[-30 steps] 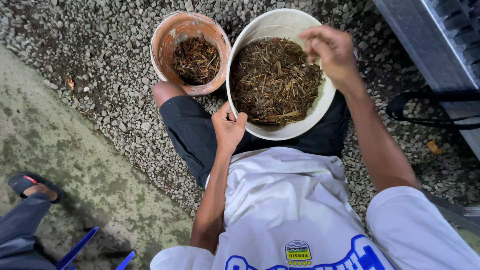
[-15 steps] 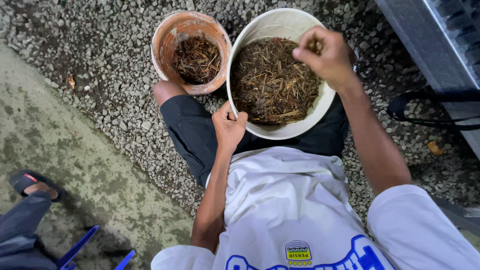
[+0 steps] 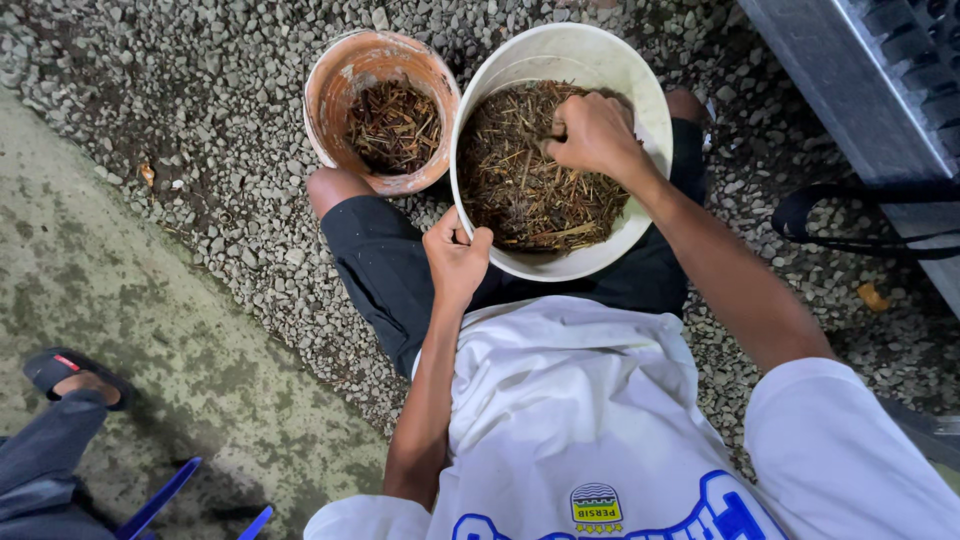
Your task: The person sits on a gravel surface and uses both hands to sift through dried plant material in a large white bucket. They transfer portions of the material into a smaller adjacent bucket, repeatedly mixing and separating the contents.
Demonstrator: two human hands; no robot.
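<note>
Right hand (image 3: 592, 132) dropped from rim into white bowl (image 3: 640, 80) at 1 o'clock, fingers closed among brown stems (image 3: 530, 190). Left hand (image 3: 455, 258) pinches bowl's near rim. Orange bowl (image 3: 340, 60) at 11 o'clock.

- Grey gravel (image 3: 220, 190) covers the ground.
- A mossy concrete strip (image 3: 150, 330) runs along the left.
- A metal grate (image 3: 890, 70) sits at upper right.
- Light is dim.

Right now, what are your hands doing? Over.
Left hand grips white bucket rim. Right hand in its dry stems. Orange bucket beside, apart.
</note>
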